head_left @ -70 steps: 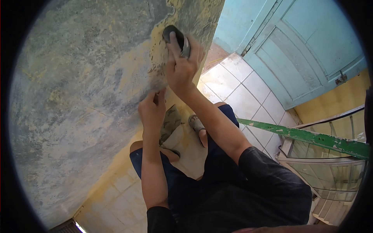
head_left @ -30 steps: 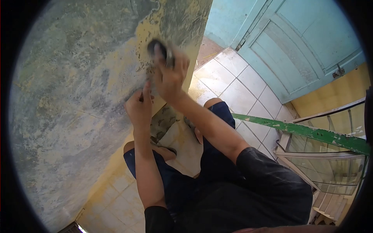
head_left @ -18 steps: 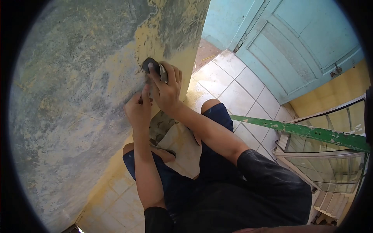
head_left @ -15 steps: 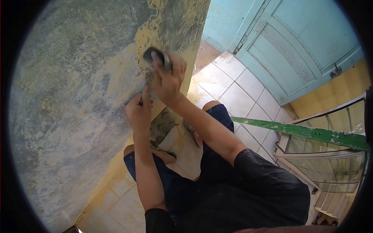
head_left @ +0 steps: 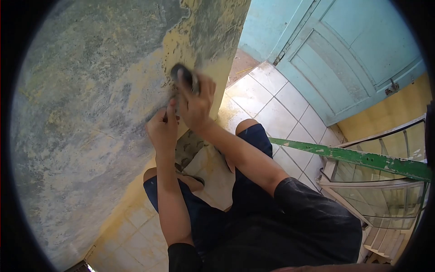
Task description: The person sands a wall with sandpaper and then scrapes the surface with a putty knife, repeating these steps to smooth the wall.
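My right hand (head_left: 199,106) is closed around a dark, rounded tool (head_left: 180,74) with a paler side, blurred by motion. The tool is close to the wall (head_left: 95,118), where grey and yellow patches of worn paint show. Just below it and to the left, my left hand (head_left: 162,129) is closed near the wall, its thumb pointing up. Something small and dark shows between its fingers, but its kind is hidden. Pitted marks lie on the wall around the tool.
A pale blue door (head_left: 349,59) stands at the upper right. White floor tiles (head_left: 272,97) run beneath it. A chipped green bar (head_left: 358,156) crosses over a framed glass panel (head_left: 389,199) on the right. My knees are bent close to the wall's edge.
My right hand and the dark tool have moved slightly down, closer to my left hand. The left hand keeps nearly the same place on the wall. The view has shifted a little.
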`<state>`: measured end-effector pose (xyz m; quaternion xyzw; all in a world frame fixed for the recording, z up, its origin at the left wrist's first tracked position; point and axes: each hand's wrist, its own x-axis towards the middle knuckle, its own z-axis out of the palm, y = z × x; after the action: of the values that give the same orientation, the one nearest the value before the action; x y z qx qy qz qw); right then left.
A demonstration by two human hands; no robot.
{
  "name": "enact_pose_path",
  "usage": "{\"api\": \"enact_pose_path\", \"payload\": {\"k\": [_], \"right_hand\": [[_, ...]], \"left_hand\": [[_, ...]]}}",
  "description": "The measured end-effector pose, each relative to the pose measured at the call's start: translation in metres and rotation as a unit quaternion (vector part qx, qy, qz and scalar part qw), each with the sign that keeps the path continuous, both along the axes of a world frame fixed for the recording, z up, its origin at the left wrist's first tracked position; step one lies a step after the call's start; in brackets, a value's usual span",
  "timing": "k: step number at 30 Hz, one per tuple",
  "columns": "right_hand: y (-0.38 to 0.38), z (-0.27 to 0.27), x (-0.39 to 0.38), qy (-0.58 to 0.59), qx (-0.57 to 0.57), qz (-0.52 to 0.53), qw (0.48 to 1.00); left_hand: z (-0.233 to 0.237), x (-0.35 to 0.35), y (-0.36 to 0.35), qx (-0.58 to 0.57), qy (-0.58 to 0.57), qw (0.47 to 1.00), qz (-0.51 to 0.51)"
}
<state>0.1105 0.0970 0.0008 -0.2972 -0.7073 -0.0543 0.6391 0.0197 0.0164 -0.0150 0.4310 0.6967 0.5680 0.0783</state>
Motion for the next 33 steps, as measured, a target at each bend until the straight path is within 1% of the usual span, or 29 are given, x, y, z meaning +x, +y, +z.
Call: {"api": "enact_pose_path", "payload": {"k": [1, 2, 3, 4, 6, 7, 8, 10, 11, 12, 13, 14, 17, 18, 19, 20, 21, 23, 24, 26, 27, 28, 29, 30, 32, 33], "right_hand": [[0.003, -0.001, 0.001, 0.002, 0.002, -0.002, 1.000], [0.009, -0.002, 0.002, 0.007, 0.015, -0.005, 1.000], [0.014, -0.001, 0.002, 0.012, 0.027, -0.009, 1.000], [0.023, 0.015, 0.000, 0.014, 0.029, -0.008, 0.999], [0.036, 0.034, -0.004, 0.121, -0.009, -0.020, 0.992], [0.030, 0.029, -0.002, 0.084, 0.009, -0.045, 0.995], [0.022, 0.019, 0.000, 0.085, 0.006, -0.046, 0.995], [0.002, -0.011, 0.005, 0.007, -0.013, -0.003, 1.000], [-0.006, -0.017, 0.006, 0.000, -0.030, 0.020, 0.999], [0.001, -0.013, 0.010, 0.001, -0.028, 0.018, 0.999], [0.013, -0.006, 0.013, 0.008, -0.006, -0.006, 1.000], [0.021, -0.001, 0.011, 0.018, 0.015, -0.027, 0.999], [0.009, -0.004, 0.004, 0.038, -0.024, -0.029, 0.999], [0.002, -0.013, 0.005, 0.036, -0.024, -0.030, 0.999], [-0.007, -0.024, 0.006, 0.019, -0.038, -0.010, 0.999], [-0.008, -0.031, 0.005, 0.004, -0.051, 0.011, 0.999], [0.000, -0.025, 0.006, 0.006, -0.047, 0.010, 0.999], [0.019, -0.010, 0.009, 0.045, -0.015, -0.025, 0.999], [0.019, -0.008, 0.006, 0.045, -0.018, -0.024, 0.999], [0.014, -0.009, 0.003, 0.049, -0.029, -0.062, 0.996], [0.000, -0.011, 0.008, 0.013, -0.069, -0.040, 0.997], [-0.001, -0.016, 0.009, 0.015, -0.066, -0.043, 0.997], [-0.002, -0.021, 0.010, 0.011, -0.051, -0.019, 0.998], [-0.001, -0.021, 0.010, 0.007, -0.035, 0.007, 0.999], [0.010, -0.022, 0.013, 0.005, -0.026, 0.016, 1.000], [0.009, -0.024, 0.017, -0.004, -0.025, 0.026, 0.999]], "left_hand": [[0.000, 0.001, 0.001, 0.026, 0.002, 1.000, 0.006], [0.000, 0.001, 0.000, 0.029, 0.004, 1.000, 0.005], [0.004, 0.001, -0.002, -0.020, -0.009, 1.000, 0.002], [0.008, -0.001, -0.003, -0.070, -0.020, 0.997, 0.001], [0.013, 0.000, -0.004, -0.054, -0.015, 0.998, 0.003], [0.012, 0.002, -0.006, -0.036, -0.010, 0.999, 0.002], [0.009, 0.003, -0.007, -0.039, -0.009, 0.999, 0.000], [0.006, 0.003, -0.003, -0.017, -0.033, 0.999, 0.010], [0.006, 0.003, -0.004, -0.017, -0.032, 0.999, 0.007], [0.007, 0.002, -0.004, -0.040, -0.024, 0.999, 0.005], [0.010, 0.001, -0.004, -0.063, -0.015, 0.998, 0.005], [0.012, -0.002, -0.003, -0.061, -0.012, 0.998, 0.006], [0.008, 0.001, -0.011, -0.076, -0.020, 0.997, 0.016], [0.007, 0.002, -0.009, -0.061, -0.042, 0.997, 0.013], [0.008, 0.001, -0.006, -0.042, -0.062, 0.997, 0.009], [0.009, -0.001, -0.004, -0.037, -0.058, 0.998, 0.008], [0.006, -0.002, -0.005, -0.049, -0.048, 0.998, 0.008], [0.009, -0.003, -0.006, -0.061, -0.037, 0.997, 0.012], [0.013, -0.001, -0.008, -0.057, -0.034, 0.998, 0.012], [0.010, 0.002, -0.013, -0.061, -0.036, 0.997, 0.012], [0.008, 0.003, -0.012, -0.047, -0.041, 0.998, 0.015], [0.009, 0.003, -0.007, -0.028, -0.043, 0.999, 0.016], [0.008, 0.003, -0.005, -0.027, -0.041, 0.999, 0.012], [0.009, 0.004, -0.004, -0.039, -0.040, 0.998, 0.011], [0.009, 0.002, -0.001, -0.052, -0.034, 0.998, 0.010], [0.009, 0.004, -0.001, -0.048, -0.057, 0.997, 0.004]]}}
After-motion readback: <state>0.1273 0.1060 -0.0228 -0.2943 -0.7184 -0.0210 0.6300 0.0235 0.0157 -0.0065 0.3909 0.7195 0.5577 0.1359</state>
